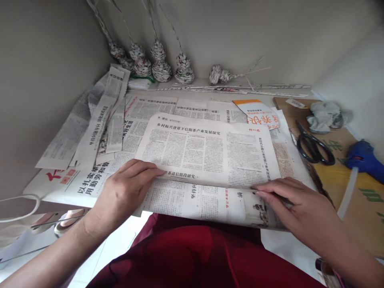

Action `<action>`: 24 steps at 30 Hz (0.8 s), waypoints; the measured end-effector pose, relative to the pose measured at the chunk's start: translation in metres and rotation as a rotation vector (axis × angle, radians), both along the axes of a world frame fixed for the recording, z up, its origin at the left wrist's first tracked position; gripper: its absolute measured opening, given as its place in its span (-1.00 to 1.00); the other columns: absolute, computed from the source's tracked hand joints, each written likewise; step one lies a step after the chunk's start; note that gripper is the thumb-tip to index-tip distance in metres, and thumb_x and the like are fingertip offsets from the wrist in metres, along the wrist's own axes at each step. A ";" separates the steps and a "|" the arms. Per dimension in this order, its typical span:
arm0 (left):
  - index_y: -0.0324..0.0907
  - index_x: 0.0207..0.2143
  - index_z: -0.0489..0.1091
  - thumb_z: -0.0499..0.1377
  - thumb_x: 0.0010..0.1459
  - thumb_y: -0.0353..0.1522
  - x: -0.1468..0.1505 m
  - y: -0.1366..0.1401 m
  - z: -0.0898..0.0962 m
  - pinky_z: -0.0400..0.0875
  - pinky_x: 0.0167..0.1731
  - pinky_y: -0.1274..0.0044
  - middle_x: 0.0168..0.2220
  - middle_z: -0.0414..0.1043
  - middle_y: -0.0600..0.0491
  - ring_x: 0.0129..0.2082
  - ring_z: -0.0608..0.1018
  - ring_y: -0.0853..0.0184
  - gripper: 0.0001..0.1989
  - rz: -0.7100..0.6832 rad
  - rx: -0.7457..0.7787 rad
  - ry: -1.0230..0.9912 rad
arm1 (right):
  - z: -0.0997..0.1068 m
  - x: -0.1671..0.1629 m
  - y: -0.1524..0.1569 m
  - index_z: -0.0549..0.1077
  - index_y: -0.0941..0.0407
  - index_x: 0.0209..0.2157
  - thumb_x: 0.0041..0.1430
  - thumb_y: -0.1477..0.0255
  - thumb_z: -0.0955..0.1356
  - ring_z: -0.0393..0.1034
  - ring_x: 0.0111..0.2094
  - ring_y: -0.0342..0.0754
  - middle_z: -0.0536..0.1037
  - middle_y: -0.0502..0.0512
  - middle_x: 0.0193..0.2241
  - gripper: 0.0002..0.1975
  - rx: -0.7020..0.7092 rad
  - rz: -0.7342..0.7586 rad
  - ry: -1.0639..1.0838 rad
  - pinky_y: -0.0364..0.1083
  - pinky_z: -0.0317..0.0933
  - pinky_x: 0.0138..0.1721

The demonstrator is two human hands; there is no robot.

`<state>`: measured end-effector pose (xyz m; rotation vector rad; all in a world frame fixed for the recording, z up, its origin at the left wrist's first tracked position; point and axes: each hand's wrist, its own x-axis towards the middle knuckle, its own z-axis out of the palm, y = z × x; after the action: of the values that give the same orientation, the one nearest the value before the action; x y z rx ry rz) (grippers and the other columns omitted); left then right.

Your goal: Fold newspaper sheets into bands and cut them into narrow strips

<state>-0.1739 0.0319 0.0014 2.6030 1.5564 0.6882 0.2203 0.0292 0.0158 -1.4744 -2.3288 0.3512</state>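
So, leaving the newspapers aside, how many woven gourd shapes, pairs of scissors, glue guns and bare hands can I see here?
Woven gourd shapes: 5
Pairs of scissors: 1
Blue glue guns: 1
Bare hands (left hand, right hand): 2
Total: 9

The newspaper sheet (207,150) is smooth, matt paper, the scissors (307,137) glossy.
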 end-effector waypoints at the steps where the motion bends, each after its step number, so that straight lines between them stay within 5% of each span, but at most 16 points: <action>1: -0.11 -0.11 0.53 0.13 0.32 -0.45 -0.003 0.003 0.001 0.52 -0.04 0.37 -0.15 0.58 0.05 -0.12 0.57 0.27 -0.80 0.008 0.004 -0.030 | 0.000 0.002 0.002 0.53 -0.07 -0.25 0.36 0.29 0.30 0.52 -0.29 0.01 0.64 -0.05 -0.32 -0.84 -0.018 -0.027 -0.004 -0.01 0.32 -0.27; 9: -0.03 -0.29 0.57 0.25 0.23 -0.28 -0.015 0.024 0.006 0.55 -0.16 0.40 -0.27 0.61 0.13 -0.25 0.62 0.29 -0.91 0.146 -0.227 -0.228 | -0.003 0.012 0.013 0.46 -0.04 -0.35 0.34 0.14 0.31 0.49 -0.38 0.01 0.59 -0.04 -0.42 -0.75 -0.075 -0.074 -0.102 0.00 0.29 -0.35; 17: 0.00 -0.28 0.55 0.20 0.27 -0.36 -0.014 0.013 0.002 0.54 -0.10 0.32 -0.26 0.61 0.11 -0.17 0.60 0.25 -0.88 0.048 -0.104 -0.164 | -0.007 0.020 0.002 0.45 -0.07 -0.24 0.34 0.32 0.33 0.48 -0.23 0.06 0.56 0.02 -0.31 -0.94 0.020 0.050 0.012 0.06 0.34 -0.20; 24: -0.06 -0.30 0.52 0.22 0.26 -0.30 -0.014 0.015 0.005 0.52 -0.06 0.31 -0.27 0.57 0.11 -0.17 0.57 0.25 -0.91 0.153 -0.157 -0.162 | -0.001 0.017 0.005 0.44 -0.06 -0.33 0.32 0.18 0.30 0.49 -0.35 0.07 0.56 0.03 -0.39 -0.81 -0.031 -0.135 -0.039 0.04 0.29 -0.33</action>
<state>-0.1875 0.0466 0.0061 2.2749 1.6971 0.7333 0.2368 0.0338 0.0149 -1.6567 -2.2482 0.3261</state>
